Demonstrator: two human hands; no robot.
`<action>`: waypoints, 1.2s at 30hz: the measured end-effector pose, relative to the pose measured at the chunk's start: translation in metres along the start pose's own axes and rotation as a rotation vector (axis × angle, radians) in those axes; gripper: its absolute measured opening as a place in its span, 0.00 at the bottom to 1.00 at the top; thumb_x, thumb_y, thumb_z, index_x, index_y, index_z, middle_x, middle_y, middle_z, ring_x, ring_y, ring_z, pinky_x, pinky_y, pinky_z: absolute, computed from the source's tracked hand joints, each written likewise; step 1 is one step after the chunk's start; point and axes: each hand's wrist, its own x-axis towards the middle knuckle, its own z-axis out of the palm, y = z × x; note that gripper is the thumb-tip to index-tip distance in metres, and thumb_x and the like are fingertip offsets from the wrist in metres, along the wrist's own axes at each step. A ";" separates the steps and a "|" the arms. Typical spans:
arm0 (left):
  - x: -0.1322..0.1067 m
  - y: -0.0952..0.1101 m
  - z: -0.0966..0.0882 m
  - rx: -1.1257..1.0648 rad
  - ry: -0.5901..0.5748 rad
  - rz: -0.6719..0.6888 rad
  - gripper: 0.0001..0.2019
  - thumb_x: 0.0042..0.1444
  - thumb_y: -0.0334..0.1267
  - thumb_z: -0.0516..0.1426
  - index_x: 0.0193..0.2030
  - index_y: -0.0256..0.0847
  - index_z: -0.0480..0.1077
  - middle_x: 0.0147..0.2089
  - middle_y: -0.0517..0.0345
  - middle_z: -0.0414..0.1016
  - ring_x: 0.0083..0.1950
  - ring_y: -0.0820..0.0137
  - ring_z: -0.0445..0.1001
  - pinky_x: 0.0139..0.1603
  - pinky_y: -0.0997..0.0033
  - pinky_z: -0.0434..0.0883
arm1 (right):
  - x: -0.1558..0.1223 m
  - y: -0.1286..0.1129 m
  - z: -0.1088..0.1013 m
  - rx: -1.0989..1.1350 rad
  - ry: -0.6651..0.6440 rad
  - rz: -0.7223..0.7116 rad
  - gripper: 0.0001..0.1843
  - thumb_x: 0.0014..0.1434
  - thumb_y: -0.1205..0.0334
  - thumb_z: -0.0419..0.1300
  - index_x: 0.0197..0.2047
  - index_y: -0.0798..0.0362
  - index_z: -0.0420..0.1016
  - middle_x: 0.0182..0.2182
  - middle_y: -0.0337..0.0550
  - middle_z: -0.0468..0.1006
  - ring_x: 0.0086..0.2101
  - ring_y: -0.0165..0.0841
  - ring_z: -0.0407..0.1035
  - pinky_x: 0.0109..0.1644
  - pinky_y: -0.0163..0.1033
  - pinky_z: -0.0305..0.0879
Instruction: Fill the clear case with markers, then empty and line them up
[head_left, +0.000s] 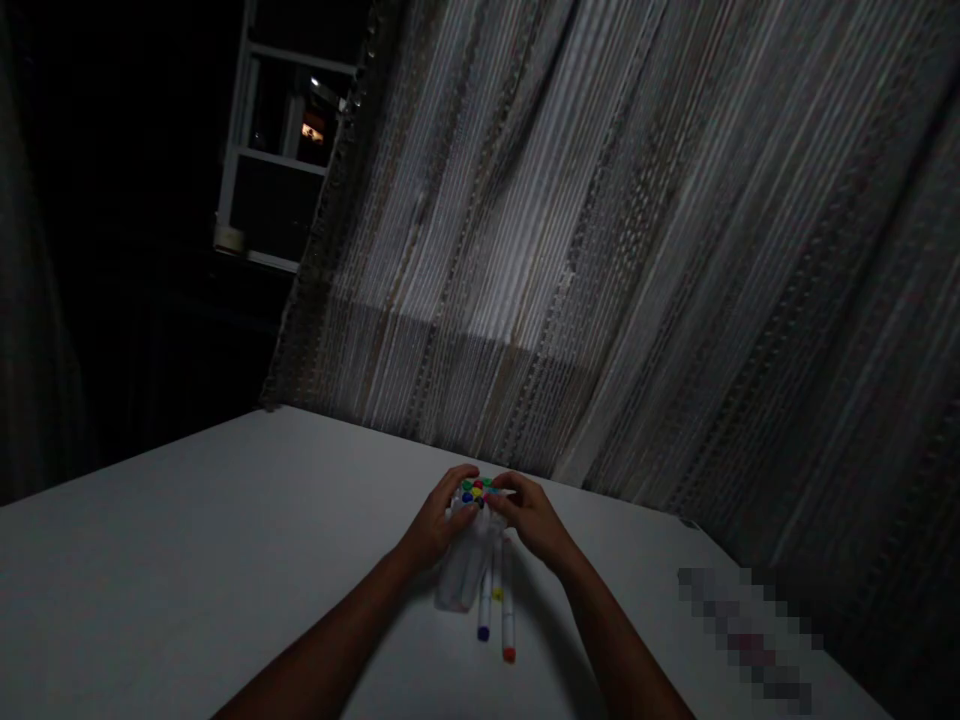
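Observation:
A cluster of white markers (478,492) with coloured ends, among them green, red, yellow, blue and pink, stands upright between my hands. Below them a clear plastic case (454,580) shows, blurred, and the markers seem to be in it. Curled round the left side of the case and markers is my left hand (439,520). My right hand (529,515) closes on the right side of the cluster, its thumb at a pink-ended marker. On the table just in front lie a purple-ended marker (484,605), an orange-ended marker (508,620) and a partly hidden yellow-ended marker (497,594).
The white table (187,560) runs back to a hanging striped curtain (480,250). A pixelated patch (750,640) covers something at the table's right side. Behind on the left, a dark window (281,150) has a small pale object (229,240) at its sill. The room is dim.

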 end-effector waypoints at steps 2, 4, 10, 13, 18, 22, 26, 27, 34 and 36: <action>0.000 0.001 0.000 0.003 -0.008 -0.001 0.27 0.52 0.54 0.53 0.53 0.37 0.61 0.52 0.46 0.63 0.55 0.56 0.60 0.57 0.59 0.57 | 0.002 0.002 0.000 -0.040 0.019 -0.021 0.12 0.44 0.56 0.60 0.30 0.55 0.66 0.22 0.37 0.69 0.24 0.29 0.63 0.26 0.33 0.58; 0.000 0.001 0.000 0.011 -0.016 0.003 0.27 0.52 0.53 0.53 0.53 0.37 0.61 0.52 0.46 0.63 0.55 0.56 0.60 0.57 0.59 0.57 | 0.004 0.004 -0.001 -0.105 0.035 -0.057 0.12 0.44 0.56 0.60 0.29 0.56 0.68 0.24 0.39 0.70 0.27 0.31 0.65 0.29 0.35 0.60; 0.000 0.002 0.001 0.012 -0.016 0.005 0.26 0.53 0.53 0.52 0.52 0.37 0.61 0.51 0.46 0.63 0.53 0.57 0.62 0.56 0.60 0.58 | 0.008 0.009 -0.004 -0.302 0.068 -0.200 0.08 0.46 0.59 0.60 0.25 0.55 0.71 0.32 0.44 0.72 0.36 0.36 0.66 0.41 0.40 0.60; 0.001 0.001 0.002 -0.002 -0.015 0.006 0.25 0.53 0.52 0.53 0.52 0.36 0.61 0.51 0.46 0.63 0.53 0.57 0.62 0.55 0.60 0.59 | 0.009 0.007 -0.004 -0.398 0.090 -0.215 0.07 0.46 0.61 0.60 0.23 0.55 0.68 0.32 0.44 0.71 0.35 0.35 0.65 0.42 0.40 0.59; 0.001 -0.002 0.003 -0.004 -0.027 0.008 0.25 0.53 0.50 0.53 0.53 0.37 0.60 0.50 0.46 0.64 0.52 0.57 0.63 0.53 0.60 0.60 | 0.009 0.002 -0.003 -0.482 0.065 -0.244 0.07 0.48 0.62 0.59 0.23 0.55 0.67 0.34 0.44 0.69 0.36 0.34 0.64 0.40 0.38 0.59; 0.001 -0.002 0.003 0.010 -0.035 -0.012 0.24 0.53 0.49 0.53 0.53 0.37 0.60 0.50 0.47 0.64 0.51 0.58 0.64 0.52 0.60 0.61 | 0.011 0.000 0.000 -0.459 0.067 -0.290 0.08 0.50 0.64 0.58 0.22 0.56 0.65 0.31 0.42 0.68 0.36 0.32 0.64 0.42 0.37 0.58; 0.001 0.000 0.003 0.022 -0.033 0.003 0.23 0.53 0.48 0.53 0.52 0.37 0.60 0.50 0.47 0.64 0.52 0.59 0.63 0.54 0.60 0.60 | 0.011 -0.003 0.006 -0.468 0.045 -0.274 0.09 0.51 0.64 0.57 0.21 0.57 0.66 0.29 0.42 0.68 0.34 0.31 0.64 0.41 0.36 0.58; 0.001 0.000 0.003 0.024 -0.032 0.002 0.23 0.53 0.48 0.53 0.52 0.37 0.60 0.50 0.47 0.65 0.52 0.59 0.63 0.54 0.59 0.60 | 0.010 -0.004 0.006 -0.468 0.044 -0.264 0.09 0.51 0.64 0.58 0.21 0.57 0.66 0.29 0.42 0.68 0.34 0.31 0.64 0.40 0.36 0.58; 0.001 0.001 0.005 0.008 -0.039 -0.001 0.22 0.53 0.47 0.53 0.51 0.37 0.60 0.49 0.47 0.65 0.51 0.59 0.64 0.52 0.60 0.61 | 0.007 -0.006 0.000 -0.394 0.004 -0.274 0.11 0.53 0.62 0.54 0.24 0.57 0.72 0.32 0.45 0.71 0.36 0.33 0.66 0.42 0.37 0.61; 0.001 0.000 0.005 -0.007 -0.037 -0.008 0.22 0.53 0.47 0.53 0.51 0.37 0.60 0.50 0.47 0.64 0.51 0.59 0.64 0.52 0.60 0.61 | 0.005 -0.003 -0.004 -0.312 0.029 -0.273 0.11 0.53 0.60 0.53 0.27 0.56 0.72 0.33 0.46 0.71 0.37 0.34 0.66 0.40 0.37 0.63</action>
